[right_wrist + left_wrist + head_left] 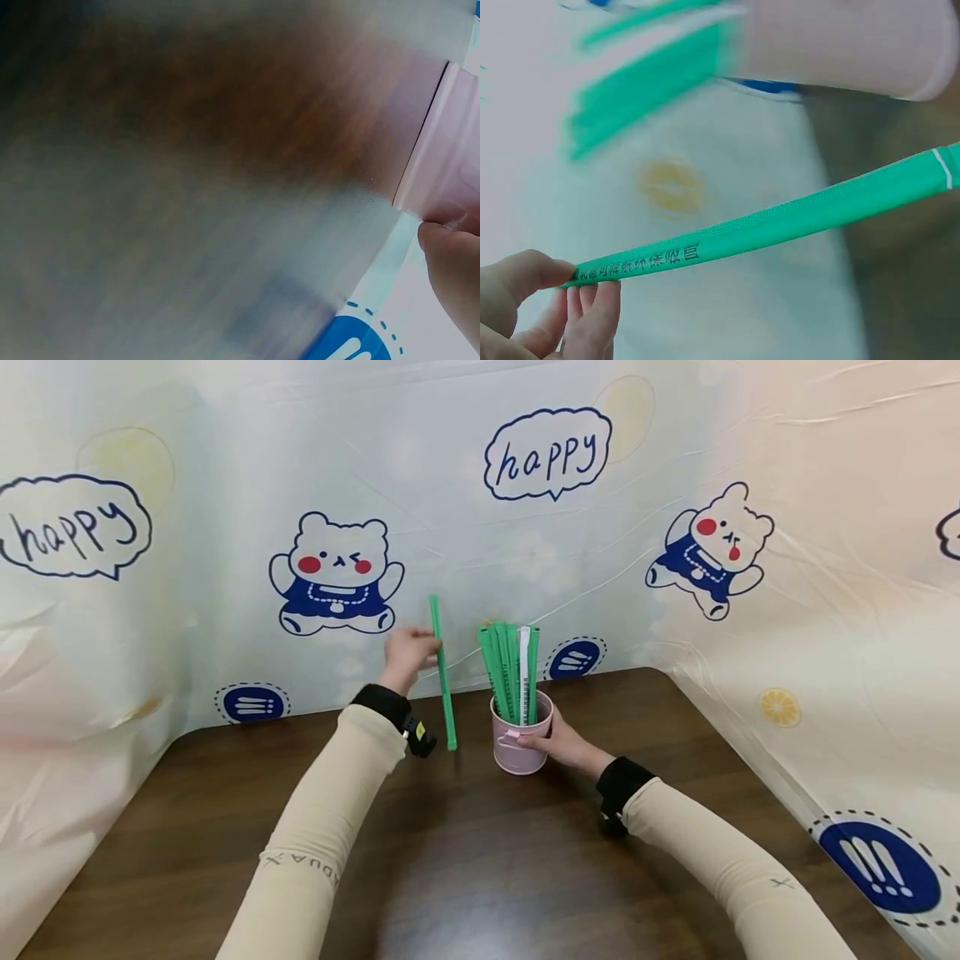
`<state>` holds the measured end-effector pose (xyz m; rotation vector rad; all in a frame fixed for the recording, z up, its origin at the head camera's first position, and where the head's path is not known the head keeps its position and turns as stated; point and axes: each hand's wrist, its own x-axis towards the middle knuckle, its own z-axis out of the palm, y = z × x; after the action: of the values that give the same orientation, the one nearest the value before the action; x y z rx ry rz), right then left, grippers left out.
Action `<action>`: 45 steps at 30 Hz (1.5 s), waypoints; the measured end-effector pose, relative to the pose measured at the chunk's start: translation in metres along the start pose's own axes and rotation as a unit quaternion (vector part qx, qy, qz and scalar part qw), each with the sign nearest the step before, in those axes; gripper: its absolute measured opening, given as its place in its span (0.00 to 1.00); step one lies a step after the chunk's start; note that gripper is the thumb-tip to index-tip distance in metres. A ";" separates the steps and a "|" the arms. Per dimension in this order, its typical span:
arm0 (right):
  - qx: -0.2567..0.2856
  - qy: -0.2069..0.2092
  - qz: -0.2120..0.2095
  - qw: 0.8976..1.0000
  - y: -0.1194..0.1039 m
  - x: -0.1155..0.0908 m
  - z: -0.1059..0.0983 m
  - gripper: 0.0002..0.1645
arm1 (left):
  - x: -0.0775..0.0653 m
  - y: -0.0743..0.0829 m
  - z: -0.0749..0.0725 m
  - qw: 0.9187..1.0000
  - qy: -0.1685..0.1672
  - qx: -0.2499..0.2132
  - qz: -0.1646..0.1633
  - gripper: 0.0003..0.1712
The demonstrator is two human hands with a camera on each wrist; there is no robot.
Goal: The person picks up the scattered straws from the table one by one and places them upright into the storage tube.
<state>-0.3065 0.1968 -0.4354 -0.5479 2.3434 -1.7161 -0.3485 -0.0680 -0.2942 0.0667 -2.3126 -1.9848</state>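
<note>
My left hand [408,653] pinches a long, slim green-wrapped straw [446,693] between thumb and fingertips. It hangs nearly upright left of a small pink bucket [517,753]. Dark printing runs along the wrapper of this straw [780,234] near the pinched end in the left wrist view. With its thumb across the front, my right hand [566,745] grips the bucket's right side; the other fingers are hidden behind it. Several green-wrapped straws [501,664] and a white-wrapped one [524,672] stand in the bucket. The right wrist view catches the thumb [454,262] against the bucket [446,161].
The dark brown wooden table [480,860] has its back edge just behind the bucket. A pale printed sheet [465,510] with bears and speech bubbles hangs behind and along both sides.
</note>
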 end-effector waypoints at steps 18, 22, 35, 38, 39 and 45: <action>0.011 0.013 0.030 0.999 0.006 -0.001 -0.001 0.58 | -0.033 0.018 0.088 0.982 -0.079 0.010 0.174 0.19; 0.014 0.007 0.013 1.000 0.006 -0.001 0.000 0.59 | -0.028 -0.009 0.092 0.982 -0.092 0.045 0.159 0.18; 0.012 0.000 0.000 1.000 0.002 0.003 -0.002 0.60 | -0.026 -0.033 0.099 0.975 -0.115 0.107 0.158 0.18; 0.011 -0.003 0.002 1.000 0.004 0.004 -0.002 0.60 | -0.027 -0.038 0.098 0.974 -0.110 0.122 0.156 0.18; 0.010 -0.005 0.001 1.000 0.005 0.004 -0.001 0.60 | -0.028 -0.040 0.098 0.974 -0.107 0.126 0.155 0.18; 0.019 -0.003 -0.009 1.000 0.006 0.003 -0.001 0.62 | -0.030 -0.042 0.097 0.974 -0.083 0.148 0.150 0.19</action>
<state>-0.3105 0.1980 -0.4409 -0.5696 2.3045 -1.7595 -0.3292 0.0239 -0.3518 -0.4195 -2.5213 -1.5472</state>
